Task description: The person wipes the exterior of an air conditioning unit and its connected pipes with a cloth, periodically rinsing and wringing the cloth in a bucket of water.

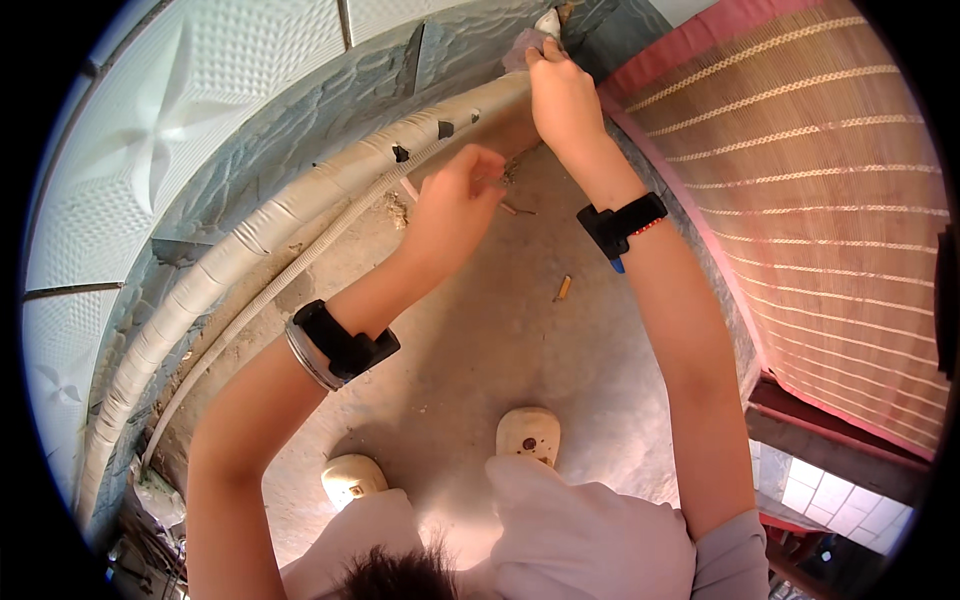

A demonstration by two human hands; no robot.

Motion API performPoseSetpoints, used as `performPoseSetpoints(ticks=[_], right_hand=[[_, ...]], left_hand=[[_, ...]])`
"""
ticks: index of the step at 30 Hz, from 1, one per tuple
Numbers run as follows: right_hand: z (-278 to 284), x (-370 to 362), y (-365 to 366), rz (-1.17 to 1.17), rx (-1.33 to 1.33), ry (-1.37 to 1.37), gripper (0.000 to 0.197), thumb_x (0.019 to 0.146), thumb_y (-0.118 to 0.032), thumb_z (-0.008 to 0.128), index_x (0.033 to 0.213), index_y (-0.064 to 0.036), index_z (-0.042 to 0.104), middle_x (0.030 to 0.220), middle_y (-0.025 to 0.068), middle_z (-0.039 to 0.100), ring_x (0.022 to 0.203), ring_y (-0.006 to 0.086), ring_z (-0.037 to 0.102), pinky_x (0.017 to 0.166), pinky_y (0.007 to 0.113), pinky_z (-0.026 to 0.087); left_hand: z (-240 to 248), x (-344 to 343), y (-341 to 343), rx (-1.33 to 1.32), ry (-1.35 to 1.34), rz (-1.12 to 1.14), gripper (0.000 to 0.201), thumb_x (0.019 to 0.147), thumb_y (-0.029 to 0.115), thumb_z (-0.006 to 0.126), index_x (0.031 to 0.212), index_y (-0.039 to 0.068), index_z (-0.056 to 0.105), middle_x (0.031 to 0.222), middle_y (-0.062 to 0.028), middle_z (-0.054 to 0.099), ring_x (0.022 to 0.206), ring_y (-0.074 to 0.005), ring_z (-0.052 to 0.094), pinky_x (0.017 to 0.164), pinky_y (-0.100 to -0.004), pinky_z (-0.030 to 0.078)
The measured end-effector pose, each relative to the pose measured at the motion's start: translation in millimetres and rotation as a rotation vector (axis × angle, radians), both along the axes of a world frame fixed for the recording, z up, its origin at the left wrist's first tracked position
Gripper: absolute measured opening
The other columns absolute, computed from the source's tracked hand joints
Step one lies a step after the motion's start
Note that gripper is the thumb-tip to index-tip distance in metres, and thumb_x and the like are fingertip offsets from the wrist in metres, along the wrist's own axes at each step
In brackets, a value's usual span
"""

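Note:
My right hand (563, 95) is closed at the far end of a tape-wrapped pipe (260, 228), its fingers pinching a crumpled pinkish-grey wrap (523, 50). Just beyond the fingertips is a small white piece (547, 22), too small to make out. My left hand (460, 195) hovers over the floor, nearer to me than the pipe's far end. Its fingers are loosely bent and somewhat apart, with nothing visible between them. Dark torn spots (402, 154) mark the pipe's pale wrapping.
A thin ribbed hose (285, 272) runs beside the pipe, along a tiled wall (150, 130). At right hangs a woven mat (790, 150) with pink edging. A small yellowish piece (563, 288) lies on the concrete floor (450, 330), ahead of my pale shoes (528, 436).

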State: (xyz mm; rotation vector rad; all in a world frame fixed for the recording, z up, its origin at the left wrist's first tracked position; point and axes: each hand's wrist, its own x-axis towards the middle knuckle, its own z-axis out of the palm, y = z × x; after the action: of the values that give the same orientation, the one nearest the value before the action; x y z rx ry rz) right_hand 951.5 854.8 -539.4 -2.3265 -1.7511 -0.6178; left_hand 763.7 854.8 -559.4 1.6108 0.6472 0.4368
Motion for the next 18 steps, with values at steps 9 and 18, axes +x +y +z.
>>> performPoseSetpoints(ticks=[9,18], right_hand=[[3,-23,-7,-0.011,0.018,0.071,0.02,0.075,0.003,0.05,0.093,0.0041,0.057,0.115,0.0246,0.054,0.097,0.0355,0.059,0.075,0.041,0.053],[6,-45,-19,0.002,0.04,0.166,0.037,0.068,0.007,0.053,0.104,0.0036,0.057,0.116,0.0235,0.054,0.091,0.0364,0.061,0.075,0.04,0.053]], left_hand=[[10,4,-1,-0.107,-0.078,-0.016,0.049,0.081,-0.007,0.044,0.129,0.001,0.039,0.123,-0.0134,0.05,0.101,-0.019,0.06,0.079,-0.0267,0.048],[0,4,-6,-0.068,-0.14,0.06,0.045,0.079,-0.006,0.049,0.124,-0.002,0.041,0.118,-0.0174,0.054,0.096,-0.0235,0.062,0.074,-0.031,0.051]])
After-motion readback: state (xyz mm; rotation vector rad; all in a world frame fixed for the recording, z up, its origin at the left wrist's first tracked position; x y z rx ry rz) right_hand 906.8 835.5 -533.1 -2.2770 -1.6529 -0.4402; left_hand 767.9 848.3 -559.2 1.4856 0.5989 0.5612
